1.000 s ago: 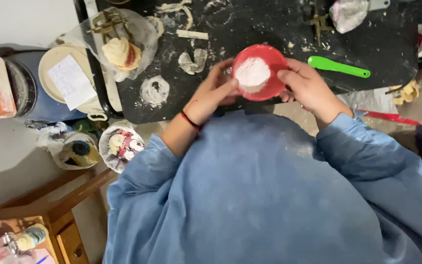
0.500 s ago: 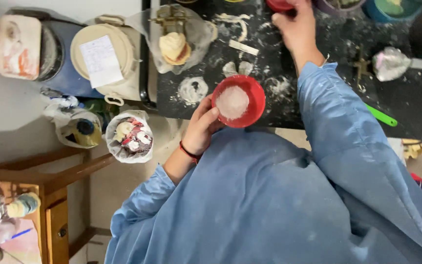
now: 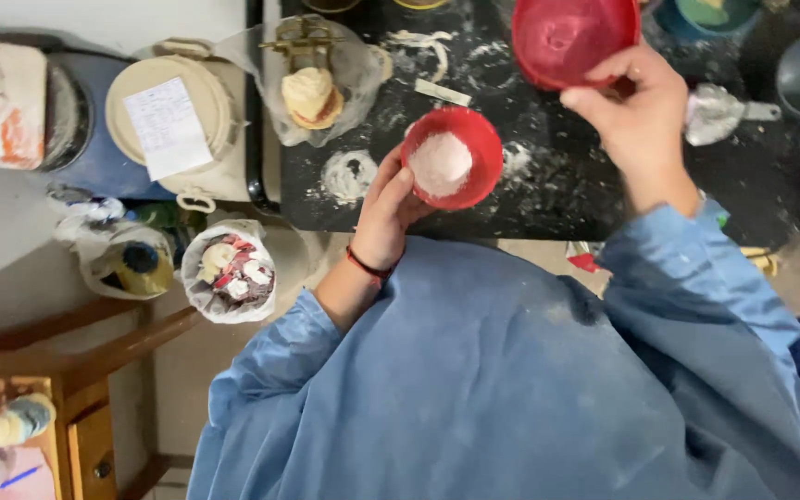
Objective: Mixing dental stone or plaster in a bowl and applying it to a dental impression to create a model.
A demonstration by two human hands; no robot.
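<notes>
My left hand grips the near rim of a small red bowl filled with white powder, holding it just above the near edge of the black worktop. My right hand is raised farther out over the worktop and holds a second, larger red bowl by its rim; its inside looks dusted with powder and holds no heap. I wear a blue smock and a red band on the left wrist.
White powder smears dot the black worktop. A plastic bag with a beige lump lies at its left end, a crumpled foil piece at right. Left of the table stand a lidded cream bucket, a bag of scraps and wooden furniture.
My right hand, which was reaching to the far side of the table, now holds the larger red bowl up. The left hand keeps the powder bowl at the table edge.
</notes>
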